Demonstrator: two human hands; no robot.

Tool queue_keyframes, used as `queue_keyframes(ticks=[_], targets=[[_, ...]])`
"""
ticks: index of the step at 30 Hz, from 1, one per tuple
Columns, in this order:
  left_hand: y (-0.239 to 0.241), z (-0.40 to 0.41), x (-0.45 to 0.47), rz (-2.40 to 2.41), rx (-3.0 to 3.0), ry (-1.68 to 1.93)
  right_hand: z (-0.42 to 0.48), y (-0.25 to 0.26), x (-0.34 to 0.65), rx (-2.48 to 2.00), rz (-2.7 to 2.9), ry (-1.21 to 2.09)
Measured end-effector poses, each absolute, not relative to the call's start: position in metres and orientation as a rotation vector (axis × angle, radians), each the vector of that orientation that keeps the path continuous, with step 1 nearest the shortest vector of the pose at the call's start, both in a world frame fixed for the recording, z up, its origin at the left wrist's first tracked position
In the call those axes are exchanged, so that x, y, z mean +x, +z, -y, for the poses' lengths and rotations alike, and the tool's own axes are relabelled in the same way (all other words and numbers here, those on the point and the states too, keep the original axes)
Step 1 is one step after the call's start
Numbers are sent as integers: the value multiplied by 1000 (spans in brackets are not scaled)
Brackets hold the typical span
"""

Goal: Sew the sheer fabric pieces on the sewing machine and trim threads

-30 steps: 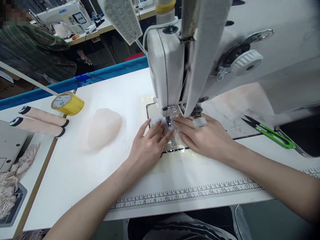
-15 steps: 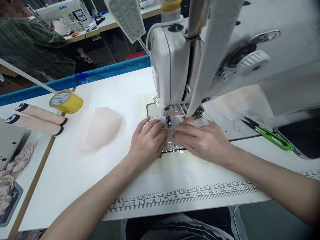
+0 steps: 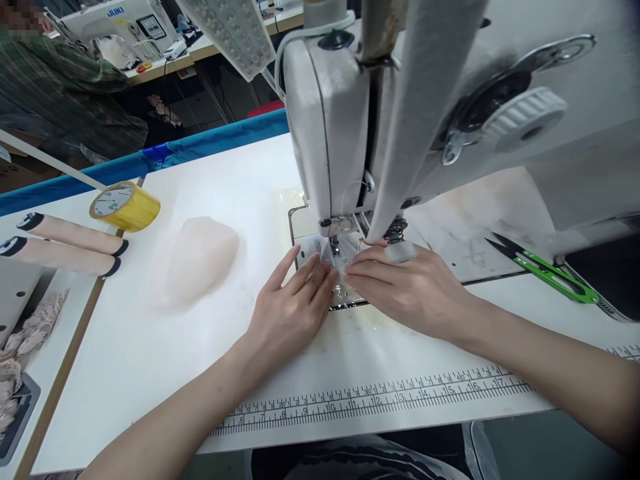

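Note:
Under the needle and presser foot (image 3: 335, 248) of the sewing machine (image 3: 320, 133) lies a small piece of sheer whitish fabric (image 3: 325, 248), largely covered by my fingers. On its left side, my left hand (image 3: 290, 303) has its little finger stretched out apart, while the inner fingers close together at the fabric's edge; its thumb is hidden. My right hand (image 3: 407, 287), with a whitish band (image 3: 400, 252) around one finger, pinches at the right of the foot. A pale, sheer cut piece (image 3: 203, 260) rests on the table left of my hands.
Green thread snips (image 3: 550, 273) lie at the right beside a dark phone-like object (image 3: 605, 277). Yellow tape (image 3: 127, 207) and two thread spools (image 3: 65, 247) are at left. Pale fabric (image 3: 500, 200) lies under the machine arm. A printed ruler (image 3: 380, 397) follows the front edge. A person (image 3: 65, 93) sits beyond.
My left hand has shifted slightly down and left, its fingers straighter and its little finger further out. The right hand stays nearly in place. The camera view has moved a little closer.

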State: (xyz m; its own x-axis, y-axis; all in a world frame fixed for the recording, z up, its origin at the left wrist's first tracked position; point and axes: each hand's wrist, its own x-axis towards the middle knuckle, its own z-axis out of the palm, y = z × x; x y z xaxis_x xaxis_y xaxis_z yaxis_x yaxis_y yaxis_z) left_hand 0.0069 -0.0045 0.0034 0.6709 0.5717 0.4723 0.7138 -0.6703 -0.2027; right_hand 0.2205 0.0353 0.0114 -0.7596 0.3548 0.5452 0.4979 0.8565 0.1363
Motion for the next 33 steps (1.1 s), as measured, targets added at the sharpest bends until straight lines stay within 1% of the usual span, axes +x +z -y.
queue_keyframes(ticks=[8, 20, 27, 33], targets=[[4, 4, 8, 1022, -2513, -510, -37, 9, 220, -625, 2491, -355], [-3, -7, 4, 1106, -2528, -590, -43, 0, 220, -694, 2454, -393], [0, -7, 3, 1093, -2510, -562, -37, 3, 219, -717, 2450, -243], [0, -10, 2, 1126, -2507, -565, -36, 4, 219, -765, 2465, -193]])
